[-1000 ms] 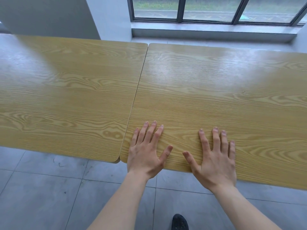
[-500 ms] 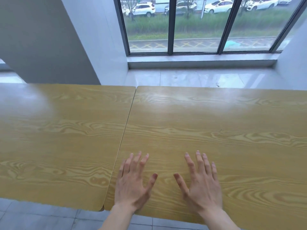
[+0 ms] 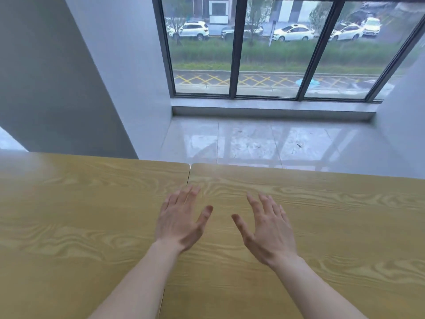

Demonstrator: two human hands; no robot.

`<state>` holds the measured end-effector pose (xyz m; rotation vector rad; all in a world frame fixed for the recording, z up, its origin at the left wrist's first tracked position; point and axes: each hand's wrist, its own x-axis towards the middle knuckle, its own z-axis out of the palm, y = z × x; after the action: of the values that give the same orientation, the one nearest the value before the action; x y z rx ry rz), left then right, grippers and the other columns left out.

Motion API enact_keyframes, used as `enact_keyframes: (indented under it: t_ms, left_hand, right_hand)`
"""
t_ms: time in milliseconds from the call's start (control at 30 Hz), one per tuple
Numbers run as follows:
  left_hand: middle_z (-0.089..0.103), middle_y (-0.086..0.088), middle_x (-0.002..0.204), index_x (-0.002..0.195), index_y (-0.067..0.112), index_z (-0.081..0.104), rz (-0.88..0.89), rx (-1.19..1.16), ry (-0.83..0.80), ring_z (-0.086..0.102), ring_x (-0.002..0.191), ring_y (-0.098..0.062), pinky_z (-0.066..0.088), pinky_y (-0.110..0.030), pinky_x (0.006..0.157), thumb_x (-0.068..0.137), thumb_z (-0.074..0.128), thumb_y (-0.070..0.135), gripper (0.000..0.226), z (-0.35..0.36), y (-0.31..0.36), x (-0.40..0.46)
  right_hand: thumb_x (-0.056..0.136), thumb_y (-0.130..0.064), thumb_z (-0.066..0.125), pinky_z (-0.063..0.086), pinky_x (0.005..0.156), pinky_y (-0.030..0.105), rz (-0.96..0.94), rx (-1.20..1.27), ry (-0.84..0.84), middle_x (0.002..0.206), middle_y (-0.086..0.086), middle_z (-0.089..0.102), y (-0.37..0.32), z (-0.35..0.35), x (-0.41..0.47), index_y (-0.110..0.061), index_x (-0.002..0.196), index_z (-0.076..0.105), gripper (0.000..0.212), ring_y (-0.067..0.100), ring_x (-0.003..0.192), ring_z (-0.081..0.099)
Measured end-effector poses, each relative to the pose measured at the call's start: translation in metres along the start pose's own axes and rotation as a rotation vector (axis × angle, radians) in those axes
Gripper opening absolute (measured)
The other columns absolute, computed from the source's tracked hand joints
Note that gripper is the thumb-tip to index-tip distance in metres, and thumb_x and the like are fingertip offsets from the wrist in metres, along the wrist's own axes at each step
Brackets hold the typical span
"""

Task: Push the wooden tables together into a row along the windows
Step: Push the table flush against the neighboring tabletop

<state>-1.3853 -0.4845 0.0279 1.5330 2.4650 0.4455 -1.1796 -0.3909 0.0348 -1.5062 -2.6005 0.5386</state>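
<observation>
Two wooden tables are seen side by side, with the grain running across both tops. The left table and the right table are joined edge to edge, and only a thin dark seam is left between them. The far edges of both tables are almost in one line, and they are turned toward the window. Between the tables and the window sill a strip of glossy tiled floor is visible, so the tables are not placed against the wall under the glass.

The left hand is spread, with the fingers straight and a little apart, and it lies over the seam, with the palm mostly over the right table. The right hand is also spread with straight fingers, and it is over the right table only. The two hands are kept apart from each other, with the thumbs pointing inward. Nothing is gripped by either hand. Whether the palms are pressed on the wood or held just above it cannot be told, because the fingers are a little blurred.

A grey pillar is standing behind the left table. Through the glass, white parked cars, a green hedge and yellow road markings are seen.
</observation>
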Motion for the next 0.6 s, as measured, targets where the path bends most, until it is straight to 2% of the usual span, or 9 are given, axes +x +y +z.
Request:
enact_keyframes:
  t_ms: [133, 267, 367, 500, 600]
  left_hand:
    - [0.023, 0.011, 0.169, 0.160, 0.036, 0.021, 0.027, 0.024, -0.044, 0.015, 0.157, -0.019, 0.010, -0.043, 0.128, 0.089, 0.011, 0.079, 0.084, 0.013, -0.031, 0.080]
    - [0.018, 0.010, 0.171, 0.162, 0.033, 0.017, 0.089, 0.016, -0.105, 0.006, 0.159, -0.015, 0.001, -0.040, 0.128, 0.095, 0.019, 0.074, 0.078, 0.035, -0.036, 0.145]
    - [0.014, 0.007, 0.173, 0.164, 0.029, 0.014, 0.153, -0.003, -0.127, 0.000, 0.159, -0.014, -0.007, -0.036, 0.128, 0.100, 0.021, 0.068, 0.075, 0.055, -0.025, 0.185]
    - [0.014, 0.007, 0.173, 0.164, 0.028, 0.013, 0.183, -0.015, -0.153, 0.000, 0.160, -0.015, -0.006, -0.037, 0.129, 0.100, 0.017, 0.070, 0.077, 0.079, -0.024, 0.223]
    - [0.015, 0.007, 0.173, 0.164, 0.031, 0.013, 0.175, -0.016, -0.188, 0.005, 0.160, -0.017, 0.001, -0.038, 0.129, 0.101, 0.018, 0.069, 0.074, 0.091, -0.032, 0.231]
  right_hand:
    - [0.092, -0.082, 0.016, 0.004, 0.130, 0.041, 0.032, -0.011, -0.026, 0.174, 0.002, 0.014, -0.021, 0.018, 0.080, -0.036, 0.163, 0.018, 0.085, 0.019, 0.161, 0.003]
    - [0.085, -0.083, -0.002, 0.010, 0.129, 0.044, 0.097, 0.031, 0.007, 0.172, 0.003, 0.021, -0.024, 0.043, 0.147, -0.034, 0.162, 0.024, 0.094, 0.021, 0.160, 0.009]
    - [0.082, -0.081, -0.011, 0.006, 0.129, 0.043, 0.142, 0.022, 0.013, 0.173, 0.005, 0.017, -0.013, 0.054, 0.186, -0.034, 0.163, 0.022, 0.100, 0.021, 0.160, 0.004]
    - [0.083, -0.081, -0.010, -0.002, 0.129, 0.045, 0.123, -0.081, 0.004, 0.173, 0.006, 0.016, -0.007, 0.065, 0.219, -0.033, 0.164, 0.021, 0.099, 0.021, 0.161, 0.000]
    - [0.084, -0.081, -0.008, -0.005, 0.129, 0.046, 0.138, -0.062, -0.005, 0.172, 0.006, 0.020, -0.007, 0.077, 0.227, -0.034, 0.163, 0.023, 0.097, 0.021, 0.161, 0.002]
